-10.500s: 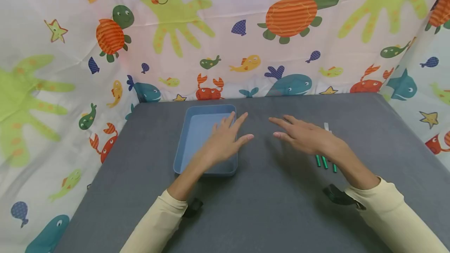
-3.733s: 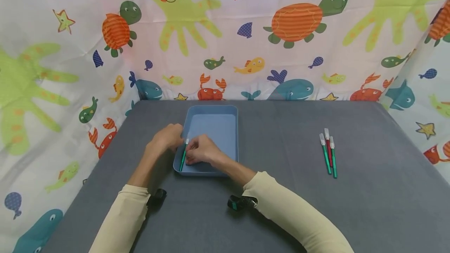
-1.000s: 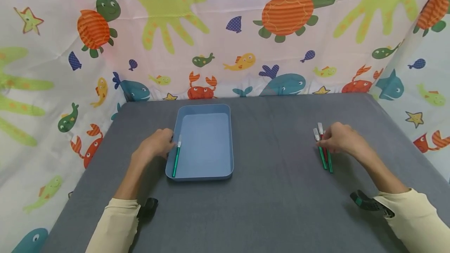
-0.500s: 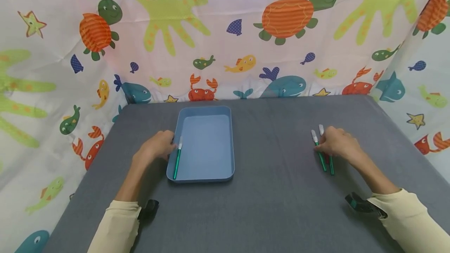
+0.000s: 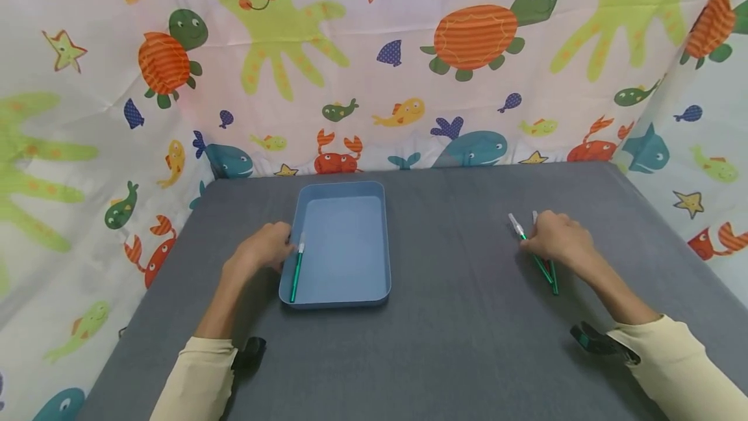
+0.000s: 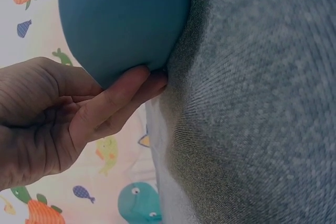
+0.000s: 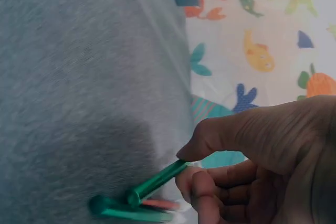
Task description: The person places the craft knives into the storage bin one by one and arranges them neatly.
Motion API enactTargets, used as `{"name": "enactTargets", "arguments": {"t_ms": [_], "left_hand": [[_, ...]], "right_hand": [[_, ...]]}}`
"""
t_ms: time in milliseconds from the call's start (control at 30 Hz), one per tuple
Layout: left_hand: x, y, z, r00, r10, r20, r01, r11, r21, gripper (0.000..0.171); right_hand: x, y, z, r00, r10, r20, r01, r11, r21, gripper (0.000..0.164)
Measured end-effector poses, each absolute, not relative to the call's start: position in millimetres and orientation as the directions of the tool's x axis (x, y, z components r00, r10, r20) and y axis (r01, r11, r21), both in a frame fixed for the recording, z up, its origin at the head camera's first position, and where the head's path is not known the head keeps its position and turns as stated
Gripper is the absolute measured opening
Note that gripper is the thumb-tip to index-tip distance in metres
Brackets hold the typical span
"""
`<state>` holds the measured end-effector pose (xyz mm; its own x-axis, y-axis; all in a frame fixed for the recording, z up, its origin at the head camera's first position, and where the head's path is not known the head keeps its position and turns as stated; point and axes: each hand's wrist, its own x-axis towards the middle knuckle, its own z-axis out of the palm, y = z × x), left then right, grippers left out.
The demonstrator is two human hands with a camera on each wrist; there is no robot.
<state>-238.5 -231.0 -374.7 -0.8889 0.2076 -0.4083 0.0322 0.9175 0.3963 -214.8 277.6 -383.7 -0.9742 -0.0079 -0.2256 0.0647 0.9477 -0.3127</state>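
Note:
My left hand [image 5: 265, 247] grips the left edge of a blue tray [image 5: 345, 245]; in the left wrist view its fingers [image 6: 118, 90] press against the tray's outer wall [image 6: 123, 24]. Inside the tray, along its left side, lies a green pen [image 5: 297, 271] with a whitish cap. Over at the right, my right hand [image 5: 561, 239] pinches another green pen [image 7: 157, 182] between thumb and forefinger, its whitish cap end [image 5: 517, 225] sticking out leftward. Beneath it lie a third green pen [image 7: 131, 212] and a red pen [image 7: 160, 203], both partly hidden by the hand.
Grey cloth [image 5: 444, 330] covers the table. A white curtain [image 5: 374, 83] printed with sea animals stands behind it and along both sides. Dark devices are strapped at the left wrist [image 5: 250, 355] and right wrist [image 5: 593, 338].
My right hand has gone from the tray back to the pens and now pinches one, whose cap end has swung left. Earlier, it set a green pen in the tray. My left hand stays at the tray.

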Motion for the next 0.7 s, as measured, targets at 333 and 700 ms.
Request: {"name": "enactTargets", "arguments": {"t_ms": [333,700], "left_hand": [[-241.6,-228.8,-376.9,-0.884,0.190,-0.427,0.018,0.927,0.374,0.035],[-239.5,-228.3,-375.1,-0.885,0.195,-0.422,0.024,0.926,0.377,0.035]], "right_hand": [[-206.6,274.7,-366.7,-0.979,-0.071,-0.191,0.016,0.907,-0.422,0.027],[-208.6,269.0,-356.7,-0.976,-0.093,-0.199,0.022,0.859,-0.511,0.026]]}}
